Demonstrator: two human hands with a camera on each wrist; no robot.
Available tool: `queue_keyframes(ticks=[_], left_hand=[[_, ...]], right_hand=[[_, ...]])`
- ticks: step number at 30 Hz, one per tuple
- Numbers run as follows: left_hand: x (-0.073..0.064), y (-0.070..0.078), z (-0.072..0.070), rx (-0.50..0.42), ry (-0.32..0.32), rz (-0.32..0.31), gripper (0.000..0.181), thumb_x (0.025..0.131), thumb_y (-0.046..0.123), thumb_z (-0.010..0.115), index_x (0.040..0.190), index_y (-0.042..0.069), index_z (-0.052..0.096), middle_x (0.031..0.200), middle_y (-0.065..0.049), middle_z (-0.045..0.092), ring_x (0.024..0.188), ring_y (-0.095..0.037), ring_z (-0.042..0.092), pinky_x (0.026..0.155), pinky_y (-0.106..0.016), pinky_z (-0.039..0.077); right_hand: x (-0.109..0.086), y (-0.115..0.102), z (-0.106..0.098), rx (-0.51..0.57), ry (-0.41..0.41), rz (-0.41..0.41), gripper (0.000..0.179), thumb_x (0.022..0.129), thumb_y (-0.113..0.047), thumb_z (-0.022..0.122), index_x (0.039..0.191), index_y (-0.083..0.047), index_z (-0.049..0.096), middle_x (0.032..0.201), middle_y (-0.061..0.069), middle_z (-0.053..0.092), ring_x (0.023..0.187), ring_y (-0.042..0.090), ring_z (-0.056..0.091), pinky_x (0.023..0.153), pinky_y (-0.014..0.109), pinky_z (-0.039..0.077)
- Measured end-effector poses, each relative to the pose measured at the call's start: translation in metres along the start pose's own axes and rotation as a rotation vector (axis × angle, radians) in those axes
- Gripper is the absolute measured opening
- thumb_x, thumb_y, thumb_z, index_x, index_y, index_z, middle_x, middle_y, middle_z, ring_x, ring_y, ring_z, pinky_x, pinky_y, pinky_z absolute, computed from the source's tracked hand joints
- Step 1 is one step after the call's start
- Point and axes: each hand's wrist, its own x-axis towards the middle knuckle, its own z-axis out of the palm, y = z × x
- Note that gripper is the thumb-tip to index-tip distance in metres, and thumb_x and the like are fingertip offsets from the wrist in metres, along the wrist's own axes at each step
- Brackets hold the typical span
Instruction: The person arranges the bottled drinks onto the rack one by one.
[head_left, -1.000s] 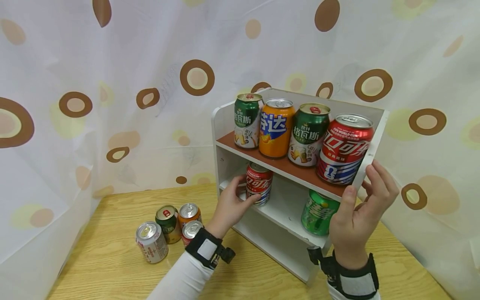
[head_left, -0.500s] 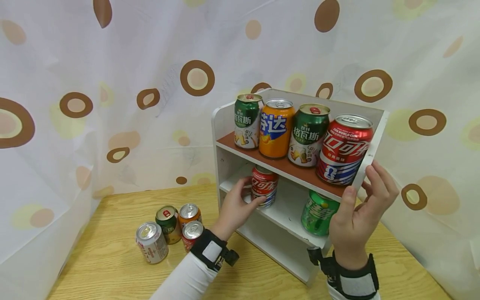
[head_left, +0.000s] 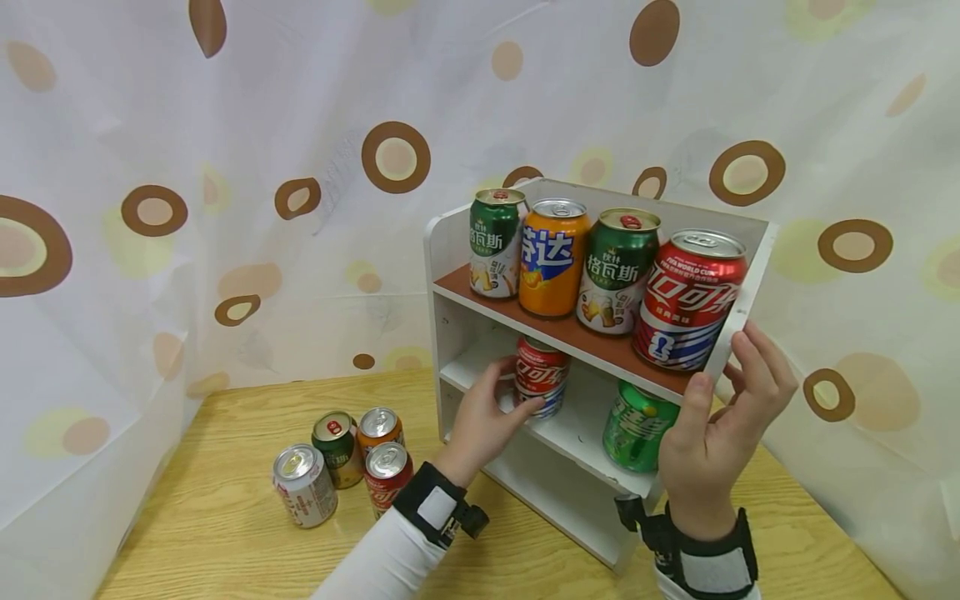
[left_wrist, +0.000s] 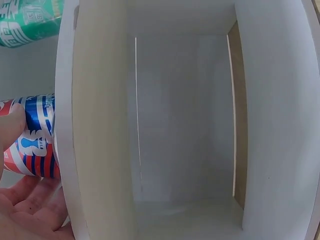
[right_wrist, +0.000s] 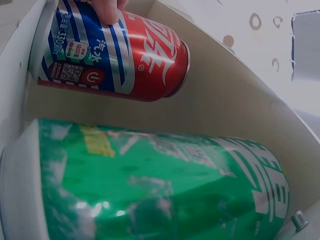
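My left hand point(head_left: 483, 425) grips a red cola can point(head_left: 542, 375) that stands upright on the middle board of a small white shelf unit point(head_left: 756, 271). Its thumb lies across the can's front, and the other fingers are behind it. In the right wrist view a fingertip point(right_wrist: 107, 10) presses the side of the same can. To the right of it on that board stands a green can point(head_left: 637, 429), filling the lower part of the right wrist view. My right hand point(head_left: 716, 442) holds the unit's right side panel, thumb at the front edge and fingers on the outer face.
On the brown top board stand two green-and-white cans point(head_left: 618, 271), an orange can point(head_left: 555, 258) and a red cola can point(head_left: 690, 300). Several more cans, among them a white one point(head_left: 303, 487), stand grouped on the wooden table point(head_left: 225, 533) at left. A patterned curtain point(head_left: 300, 108) hangs behind.
My left hand has moved the red cola can rightward along the middle board, towards the green can. My right hand has stayed at the side panel.
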Motion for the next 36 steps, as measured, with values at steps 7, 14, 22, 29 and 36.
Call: queue_keyframes(ticks=[7,14,22,29,36], left_hand=[[-0.001,0.004,0.005,-0.005,-0.018,0.025,0.061,0.092,0.023,0.080,0.144,0.007,0.052,0.143,-0.012,0.061,0.122,-0.027,0.066,0.103,-0.043,0.055],[-0.001,0.008,0.010,-0.018,-0.039,0.050,0.060,0.092,0.022,0.079,0.144,0.006,0.052,0.142,-0.012,0.062,0.119,-0.025,0.067,0.097,-0.039,0.057],[-0.001,0.012,0.015,-0.005,-0.069,0.064,0.061,0.093,0.022,0.079,0.144,0.006,0.051,0.141,-0.011,0.062,0.119,-0.025,0.067,0.096,-0.037,0.057],[-0.001,0.014,0.020,-0.007,-0.084,0.054,0.061,0.093,0.023,0.079,0.145,0.007,0.051,0.140,-0.011,0.062,0.118,-0.024,0.068,0.095,-0.035,0.057],[-0.001,0.015,0.026,-0.005,-0.104,0.060,0.062,0.093,0.023,0.078,0.146,0.008,0.050,0.141,-0.011,0.062,0.117,-0.024,0.068,0.094,-0.030,0.057]], right_hand=[[0.000,0.000,0.000,-0.001,0.000,-0.003,0.031,0.096,0.000,0.045,0.124,0.013,0.046,0.139,0.015,0.048,0.132,0.025,0.042,0.101,0.023,0.037],[0.001,0.001,-0.001,-0.004,-0.001,-0.005,0.031,0.096,0.000,0.045,0.124,0.014,0.045,0.140,0.015,0.047,0.132,0.026,0.042,0.101,0.023,0.037],[-0.001,0.001,0.000,-0.002,0.005,-0.012,0.030,0.096,0.000,0.045,0.123,0.013,0.046,0.139,0.015,0.048,0.132,0.026,0.042,0.101,0.023,0.036],[-0.001,0.000,0.001,0.002,0.011,-0.012,0.030,0.095,0.001,0.044,0.123,0.013,0.047,0.138,0.015,0.048,0.131,0.026,0.042,0.101,0.023,0.037],[-0.001,0.000,0.001,0.007,0.015,-0.014,0.031,0.095,0.001,0.044,0.123,0.013,0.047,0.138,0.015,0.048,0.131,0.026,0.042,0.101,0.023,0.037]])
